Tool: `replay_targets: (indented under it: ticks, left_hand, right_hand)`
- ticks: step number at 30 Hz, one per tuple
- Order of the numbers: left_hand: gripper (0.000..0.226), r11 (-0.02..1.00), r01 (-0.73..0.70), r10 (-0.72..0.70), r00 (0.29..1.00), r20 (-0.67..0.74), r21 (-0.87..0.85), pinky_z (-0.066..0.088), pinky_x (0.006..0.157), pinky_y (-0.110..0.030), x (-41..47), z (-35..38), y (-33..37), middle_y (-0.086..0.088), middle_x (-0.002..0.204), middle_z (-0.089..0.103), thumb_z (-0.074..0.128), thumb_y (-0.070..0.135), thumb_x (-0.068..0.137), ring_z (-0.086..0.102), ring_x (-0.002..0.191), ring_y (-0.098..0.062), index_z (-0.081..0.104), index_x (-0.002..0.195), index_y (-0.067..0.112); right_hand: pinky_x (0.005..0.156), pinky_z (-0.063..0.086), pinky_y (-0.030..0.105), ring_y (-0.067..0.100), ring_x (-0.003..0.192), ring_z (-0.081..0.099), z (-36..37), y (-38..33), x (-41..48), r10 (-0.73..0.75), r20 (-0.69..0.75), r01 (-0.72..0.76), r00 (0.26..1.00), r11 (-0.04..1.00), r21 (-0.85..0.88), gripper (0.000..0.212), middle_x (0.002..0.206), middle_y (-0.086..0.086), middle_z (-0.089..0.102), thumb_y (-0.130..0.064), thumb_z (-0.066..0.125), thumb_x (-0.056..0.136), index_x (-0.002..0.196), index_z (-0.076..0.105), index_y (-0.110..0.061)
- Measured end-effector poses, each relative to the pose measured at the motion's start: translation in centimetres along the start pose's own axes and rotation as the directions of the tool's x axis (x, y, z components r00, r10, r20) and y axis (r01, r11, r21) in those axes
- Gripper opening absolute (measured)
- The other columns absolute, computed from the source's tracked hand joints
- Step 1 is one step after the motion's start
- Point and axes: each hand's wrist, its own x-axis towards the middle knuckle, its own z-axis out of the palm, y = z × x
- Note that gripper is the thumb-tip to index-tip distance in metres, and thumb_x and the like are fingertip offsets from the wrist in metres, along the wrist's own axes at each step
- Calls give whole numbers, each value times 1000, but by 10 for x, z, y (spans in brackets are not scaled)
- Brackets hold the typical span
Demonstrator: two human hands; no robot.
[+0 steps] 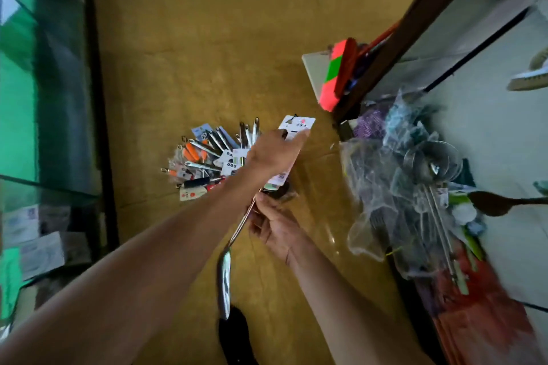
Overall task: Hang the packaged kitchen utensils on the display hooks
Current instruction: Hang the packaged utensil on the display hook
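Observation:
My left hand [277,149] reaches forward and pinches the white card tag [298,125] at the top end of a long steel utensil [234,240]. My right hand [274,224] grips the utensil's thin metal handle just below that. The utensil's shiny broad end hangs down toward me. Behind my left hand a cluster of hung packaged utensils [207,154] fans out against the yellow-brown board, with steel handles, orange grips and white cards. The hooks themselves are hidden behind them.
A heap of utensils in clear plastic bags [412,187] lies on the right, with a dark ladle [495,203] sticking out. A pink and green block [338,74] leans by a dark wooden post [415,27]. A glass cabinet [44,98] stands left.

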Motion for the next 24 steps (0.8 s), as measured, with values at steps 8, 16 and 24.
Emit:
replay_targets:
  ticks: [8, 16, 24]
  left_hand:
    - [99, 84, 402, -162, 908, 385, -912, 44, 106, -51, 36, -87, -106, -25, 127, 64, 20, 85, 85, 61, 120, -39, 60, 128, 6]
    - [110, 80, 412, -181, 901, 394, -908, 45, 95, -56, 85, -114, -127, -27, 136, 54, 16, 90, 80, 58, 119, -43, 47, 140, 3]
    - [70, 411, 441, -414, 870, 268, -797, 52, 97, -50, 163, -115, -157, -20, 118, 70, 64, 64, 81, 67, 108, -37, 63, 122, 8]
  right_hand:
    - [66, 56, 37, 15, 66, 69, 26, 3, 47, -475, -27, 196, 879, 414, -889, 12, 75, 0, 74, -28, 65, 92, 85, 74, -23]
    - [70, 57, 36, 9, 70, 69, 37, -23, 105, -404, 29, 185, 914, 353, -917, 12, 76, -10, 72, -29, 61, 96, 89, 72, -30]
    - [72, 56, 36, 19, 82, 70, 19, -63, 198, -304, 62, 104, 951, 124, -987, 24, 90, -3, 76, -39, 57, 93, 102, 73, -24]
